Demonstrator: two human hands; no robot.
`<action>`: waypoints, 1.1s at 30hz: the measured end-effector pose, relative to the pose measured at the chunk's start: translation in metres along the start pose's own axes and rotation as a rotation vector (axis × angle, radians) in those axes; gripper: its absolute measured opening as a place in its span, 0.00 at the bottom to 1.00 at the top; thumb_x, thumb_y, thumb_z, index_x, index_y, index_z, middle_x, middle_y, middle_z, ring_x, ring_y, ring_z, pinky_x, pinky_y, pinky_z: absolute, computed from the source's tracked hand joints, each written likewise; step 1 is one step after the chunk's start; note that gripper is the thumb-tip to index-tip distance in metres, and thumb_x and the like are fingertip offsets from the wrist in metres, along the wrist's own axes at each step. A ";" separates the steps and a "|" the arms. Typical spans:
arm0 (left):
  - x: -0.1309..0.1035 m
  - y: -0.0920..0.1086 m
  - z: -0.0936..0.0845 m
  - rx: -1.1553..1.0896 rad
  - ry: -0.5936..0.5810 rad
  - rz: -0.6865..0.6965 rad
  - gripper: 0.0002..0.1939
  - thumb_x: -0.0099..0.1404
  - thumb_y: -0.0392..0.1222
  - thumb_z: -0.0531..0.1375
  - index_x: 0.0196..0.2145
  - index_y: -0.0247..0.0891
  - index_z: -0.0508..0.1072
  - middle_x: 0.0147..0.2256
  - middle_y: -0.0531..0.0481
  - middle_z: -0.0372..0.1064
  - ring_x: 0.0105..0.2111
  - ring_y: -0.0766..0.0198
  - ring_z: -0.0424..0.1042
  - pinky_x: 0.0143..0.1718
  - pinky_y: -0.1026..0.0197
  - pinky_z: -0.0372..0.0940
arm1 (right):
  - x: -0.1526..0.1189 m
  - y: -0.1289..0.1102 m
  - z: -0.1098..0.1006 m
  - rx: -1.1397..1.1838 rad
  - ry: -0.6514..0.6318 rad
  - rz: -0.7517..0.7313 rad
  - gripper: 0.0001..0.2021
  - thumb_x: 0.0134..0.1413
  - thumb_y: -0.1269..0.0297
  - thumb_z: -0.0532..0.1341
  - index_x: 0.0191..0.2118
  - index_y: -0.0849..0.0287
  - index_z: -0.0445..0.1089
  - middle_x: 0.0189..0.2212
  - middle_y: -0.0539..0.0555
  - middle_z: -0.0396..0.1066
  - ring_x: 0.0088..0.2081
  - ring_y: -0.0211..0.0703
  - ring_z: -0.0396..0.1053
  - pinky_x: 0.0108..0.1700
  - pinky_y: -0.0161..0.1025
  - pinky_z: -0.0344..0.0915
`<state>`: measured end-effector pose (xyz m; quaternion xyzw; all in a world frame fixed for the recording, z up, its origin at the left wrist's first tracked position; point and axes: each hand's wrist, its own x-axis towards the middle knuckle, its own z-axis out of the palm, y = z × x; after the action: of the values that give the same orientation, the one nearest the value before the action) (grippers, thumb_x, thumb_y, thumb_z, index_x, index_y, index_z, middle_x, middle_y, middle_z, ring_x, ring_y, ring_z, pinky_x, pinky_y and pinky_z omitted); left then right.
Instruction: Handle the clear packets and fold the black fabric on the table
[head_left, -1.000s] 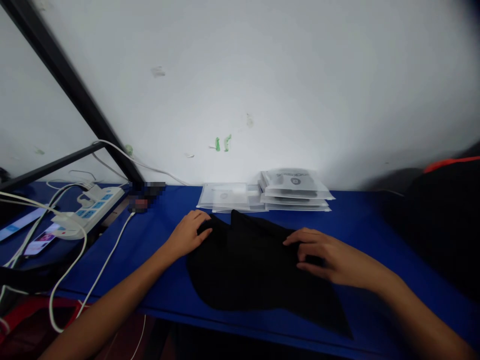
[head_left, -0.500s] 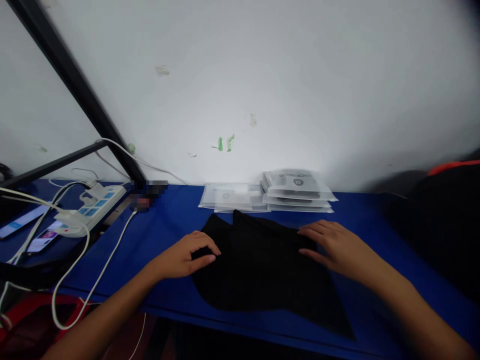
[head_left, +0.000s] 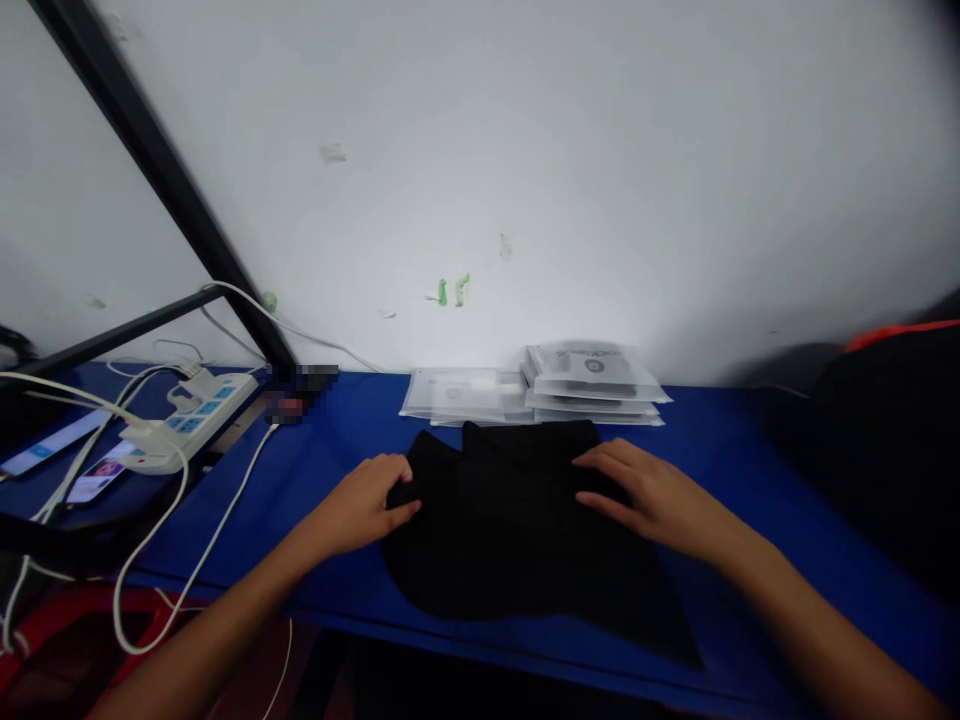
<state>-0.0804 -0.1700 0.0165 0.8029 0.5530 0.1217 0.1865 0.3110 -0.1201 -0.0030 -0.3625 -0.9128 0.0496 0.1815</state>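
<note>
A piece of black fabric (head_left: pixel 510 550), possibly a garment, lies spread on the blue tabletop (head_left: pixel 315 470), with a pointed corner at lower right. My left hand (head_left: pixel 371 507) rests at the fabric's left edge, thumb and forefinger apart with a gap between them; the other fingers are partly hidden. On the upper right of the cloth lies my right hand (head_left: pixel 649 495), fingers stretched out flat and thumb spread away. Dark folds are hard to make out in the black material.
Behind the fabric, by the wall, are a stack of clear plastic packets (head_left: pixel 592 385) and a flatter packet (head_left: pixel 457 395). At left are a power strip (head_left: pixel 217 400), white cables (head_left: pixel 225 540) and two phones (head_left: pixel 97 475). A large dark object (head_left: pixel 885 450) stands at right.
My right hand has slid a little to the left, and the fabric's upper right edge now lies further up and straighter. My left hand has drawn slightly to the left.
</note>
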 end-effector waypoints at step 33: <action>0.036 0.029 0.049 -0.027 0.202 -0.022 0.20 0.61 0.58 0.64 0.30 0.38 0.68 0.54 0.40 0.60 0.56 0.41 0.57 0.56 0.33 0.57 | 0.003 -0.010 -0.001 0.117 -0.139 0.061 0.27 0.63 0.43 0.56 0.58 0.59 0.67 0.52 0.64 0.72 0.53 0.56 0.72 0.53 0.53 0.71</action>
<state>-0.0233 -0.1533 -0.0158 0.7777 0.5762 0.2076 0.1419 0.3035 -0.1253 0.0012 -0.3745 -0.9073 0.1330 0.1371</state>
